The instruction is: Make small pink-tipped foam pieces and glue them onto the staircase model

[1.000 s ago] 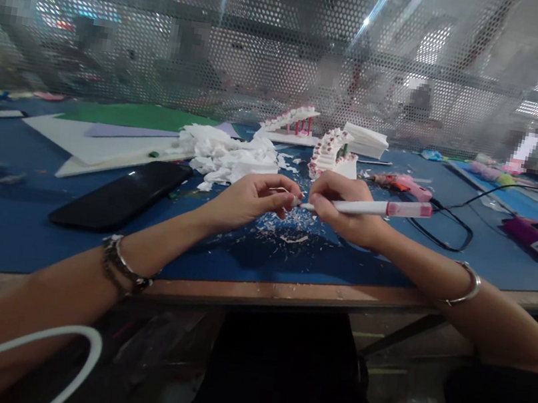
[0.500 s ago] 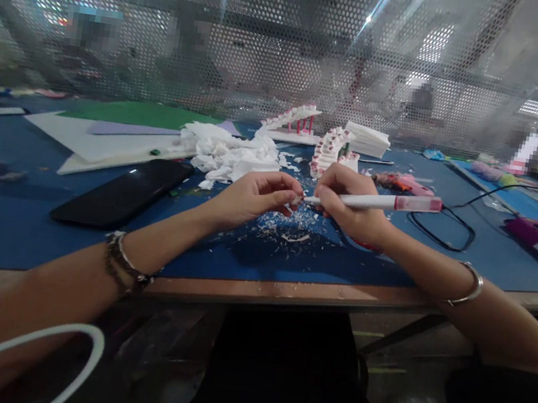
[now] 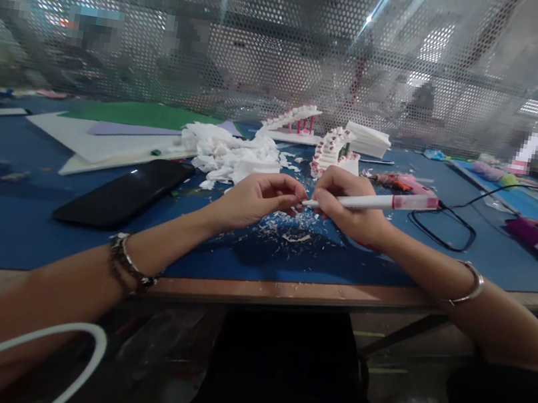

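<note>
Right hand (image 3: 355,209) grips the pen (image 3: 375,202), its tip at the barely visible piece (image 3: 300,204) pinched by the left hand (image 3: 266,196); marking seems in hand, the next stroke needing steadiness

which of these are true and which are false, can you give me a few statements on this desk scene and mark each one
1. The right hand holds a white pen with a pinkish end. True.
2. The left hand lies flat, fingers spread. False: the left hand has curled fingers, close to the pen's tip.
3. The black phone-like slab is to the right of both hands. False: the black phone-like slab is to their left.
4. Two small stair-like models stand beyond the hands. True.
5. A silver bangle is on the right arm. True.
</note>
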Motion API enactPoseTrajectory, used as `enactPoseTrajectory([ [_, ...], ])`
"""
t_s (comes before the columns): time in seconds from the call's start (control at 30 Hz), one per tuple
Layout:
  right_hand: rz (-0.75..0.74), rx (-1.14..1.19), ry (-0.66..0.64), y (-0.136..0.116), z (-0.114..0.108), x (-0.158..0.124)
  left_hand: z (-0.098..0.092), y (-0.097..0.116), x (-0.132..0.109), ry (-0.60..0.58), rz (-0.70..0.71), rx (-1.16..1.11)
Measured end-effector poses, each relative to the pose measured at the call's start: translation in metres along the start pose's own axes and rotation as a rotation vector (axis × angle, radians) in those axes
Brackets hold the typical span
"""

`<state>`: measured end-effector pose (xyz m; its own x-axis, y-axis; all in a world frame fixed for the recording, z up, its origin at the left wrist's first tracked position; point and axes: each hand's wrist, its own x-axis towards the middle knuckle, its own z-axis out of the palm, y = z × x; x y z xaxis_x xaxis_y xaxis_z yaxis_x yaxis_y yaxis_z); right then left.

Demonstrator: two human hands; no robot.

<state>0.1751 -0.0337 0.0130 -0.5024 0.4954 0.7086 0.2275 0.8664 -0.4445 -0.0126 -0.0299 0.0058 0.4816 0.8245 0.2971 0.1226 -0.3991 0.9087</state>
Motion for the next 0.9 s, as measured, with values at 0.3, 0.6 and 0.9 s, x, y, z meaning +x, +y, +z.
enactPoseTrajectory([
  [0.3,0.013,-0.006,0.011,0.0006,-0.0007,0.0006,-0.0027,-0.0046,0.0005,0.013,0.056,0.018],
  [0.6,-0.017,-0.031,0.053,0.0011,-0.0025,0.0003,-0.0031,-0.0050,-0.0001,-0.008,0.069,-0.007],
  [0.9,-0.039,-0.056,0.039,0.0015,-0.0027,0.0006,-0.0059,-0.0097,0.0008,-0.022,0.085,-0.004],
])
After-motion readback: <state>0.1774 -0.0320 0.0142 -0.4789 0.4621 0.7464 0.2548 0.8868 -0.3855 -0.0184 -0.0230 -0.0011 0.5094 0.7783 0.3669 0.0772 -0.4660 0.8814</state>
